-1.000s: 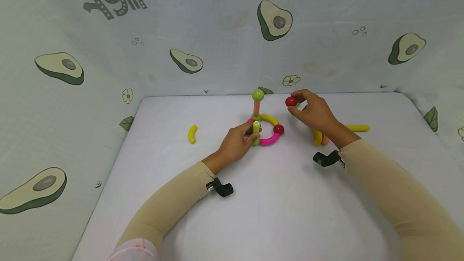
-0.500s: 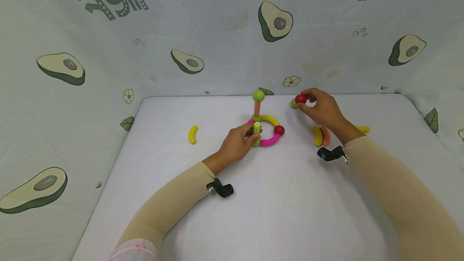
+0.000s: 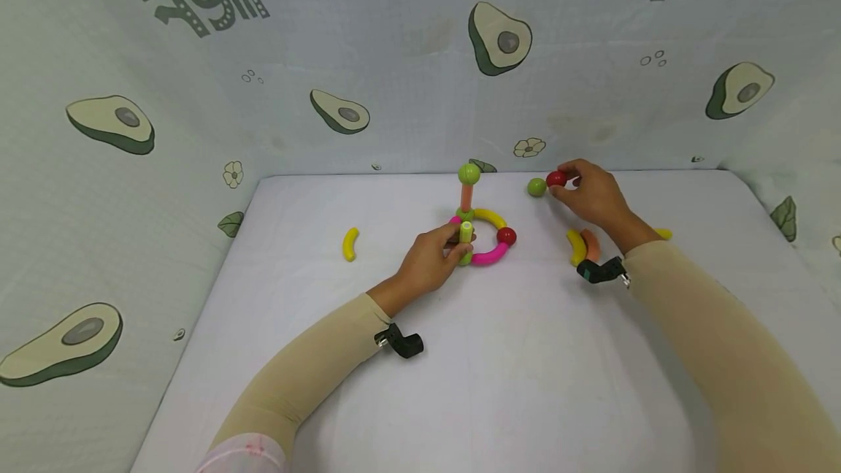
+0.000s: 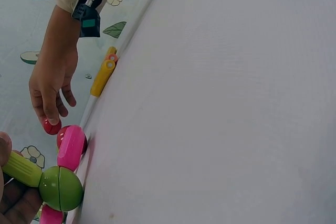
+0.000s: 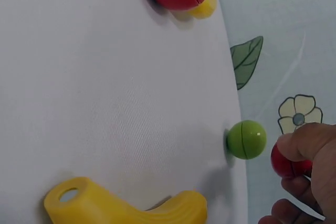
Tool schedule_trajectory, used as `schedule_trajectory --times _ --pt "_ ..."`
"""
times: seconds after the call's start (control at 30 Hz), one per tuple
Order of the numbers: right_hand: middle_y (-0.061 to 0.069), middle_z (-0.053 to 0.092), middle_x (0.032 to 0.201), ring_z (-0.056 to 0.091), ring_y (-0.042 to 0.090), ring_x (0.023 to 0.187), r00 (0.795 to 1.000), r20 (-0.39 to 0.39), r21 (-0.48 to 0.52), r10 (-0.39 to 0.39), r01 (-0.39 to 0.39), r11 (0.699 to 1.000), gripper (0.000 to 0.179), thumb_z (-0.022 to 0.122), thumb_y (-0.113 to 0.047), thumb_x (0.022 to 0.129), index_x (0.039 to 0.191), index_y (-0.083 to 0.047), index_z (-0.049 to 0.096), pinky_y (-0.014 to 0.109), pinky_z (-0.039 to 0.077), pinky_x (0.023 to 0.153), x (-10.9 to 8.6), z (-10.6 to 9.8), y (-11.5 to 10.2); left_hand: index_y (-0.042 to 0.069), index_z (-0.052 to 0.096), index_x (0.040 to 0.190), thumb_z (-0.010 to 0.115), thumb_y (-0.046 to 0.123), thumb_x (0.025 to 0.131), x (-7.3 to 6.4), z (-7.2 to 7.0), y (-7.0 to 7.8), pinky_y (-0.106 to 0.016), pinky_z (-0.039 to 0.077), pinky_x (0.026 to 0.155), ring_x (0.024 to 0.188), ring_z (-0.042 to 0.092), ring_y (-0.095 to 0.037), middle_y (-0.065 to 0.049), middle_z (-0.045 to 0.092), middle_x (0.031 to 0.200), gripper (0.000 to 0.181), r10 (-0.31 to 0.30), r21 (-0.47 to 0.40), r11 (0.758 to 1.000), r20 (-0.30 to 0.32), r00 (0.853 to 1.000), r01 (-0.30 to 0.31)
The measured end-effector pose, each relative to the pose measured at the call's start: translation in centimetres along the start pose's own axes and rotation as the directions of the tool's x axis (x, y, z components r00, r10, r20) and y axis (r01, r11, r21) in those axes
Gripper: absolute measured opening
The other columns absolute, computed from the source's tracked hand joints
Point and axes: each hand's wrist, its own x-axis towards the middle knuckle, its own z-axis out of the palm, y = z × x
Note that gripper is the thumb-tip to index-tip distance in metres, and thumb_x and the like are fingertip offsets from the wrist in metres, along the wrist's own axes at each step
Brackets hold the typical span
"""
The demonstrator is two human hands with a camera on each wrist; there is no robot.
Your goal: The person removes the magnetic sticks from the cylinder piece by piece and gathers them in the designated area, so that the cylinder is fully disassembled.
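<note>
My left hand (image 3: 430, 258) grips an upright yellow-green rod (image 3: 466, 232) that stands on a green ball (image 4: 60, 188) of a ring. The ring joins curved yellow (image 3: 489, 218) and pink (image 3: 489, 255) pieces with a red ball (image 3: 507, 236) at its right side. At its back rises an orange rod (image 3: 466, 197) topped by a green ball (image 3: 469, 174). My right hand (image 3: 594, 195) pinches a loose red ball (image 5: 287, 163) between thumb and fingers. Just left of that ball, a loose green ball (image 5: 247, 139) rests on the table near the back edge.
A curved yellow piece (image 3: 350, 244) lies left of the ring. Below my right hand are another curved yellow piece (image 3: 577, 247) and a curved orange one (image 3: 591, 245). A yellow rod (image 3: 663, 233) is partly hidden behind the right forearm. A patterned cloth (image 3: 420, 57) hangs behind the table (image 3: 499, 385).
My right hand has moved right with the red ball, uncovering the green ball and the curved pieces below. The left hand keeps its hold on the rod.
</note>
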Motion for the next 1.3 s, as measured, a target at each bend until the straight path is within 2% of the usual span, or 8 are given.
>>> schedule_trajectory --times 0.23,0.73,1.13,1.3 --pt "0.026 0.052 0.135 0.043 0.046 0.121 1.0 0.0 -0.002 0.015 -0.015 1.0 0.052 0.068 -0.021 0.1 0.143 0.002 0.049 0.057 0.049 0.097 0.3 0.1 0.8 0.003 0.064 0.125 0.07 0.013 0.099 0.0 0.1 0.0 -0.017 0.052 0.088 0.109 0.069 -0.018 -0.007 0.072 0.118 0.029 0.001 -0.003 1.0 0.001 1.0 -0.001" --pt "0.026 0.057 0.131 0.045 0.045 0.118 1.0 0.027 -0.022 0.003 -0.002 1.0 0.046 0.069 -0.019 0.099 0.14 -0.001 0.056 0.058 0.046 0.096 1.0 0.4 2.2 0.003 0.064 0.125 0.07 0.015 0.099 0.0 0.1 -0.1 -0.017 0.052 0.087 0.109 0.07 -0.018 -0.007 0.073 0.118 0.03 0.005 0.005 1.0 -0.005 1.0 -0.005" --pt "0.025 0.057 0.132 0.046 0.044 0.116 0.998 0.055 -0.038 0.011 -0.009 0.999 0.048 0.07 -0.019 0.099 0.141 -0.001 0.055 0.059 0.046 0.098 1.4 0.8 2.6 0.002 0.063 0.126 0.071 0.012 0.098 0.0 0.1 -0.1 -0.017 0.052 0.088 0.109 0.069 -0.018 -0.006 0.073 0.119 0.031 0.002 -0.006 1.0 -0.004 1.0 -0.002" --pt "0.026 0.053 0.137 0.043 0.047 0.122 0.998 0.063 -0.036 0.022 -0.02 0.999 0.052 0.07 -0.022 0.099 0.143 -0.001 0.052 0.061 0.043 0.102 1.3 0.8 2.4 0.002 0.063 0.125 0.071 0.012 0.098 0.0 0.1 -0.1 -0.017 0.053 0.087 0.108 0.07 -0.018 -0.006 0.073 0.118 0.03 0.001 -0.01 1.0 -0.007 1.0 -0.002"
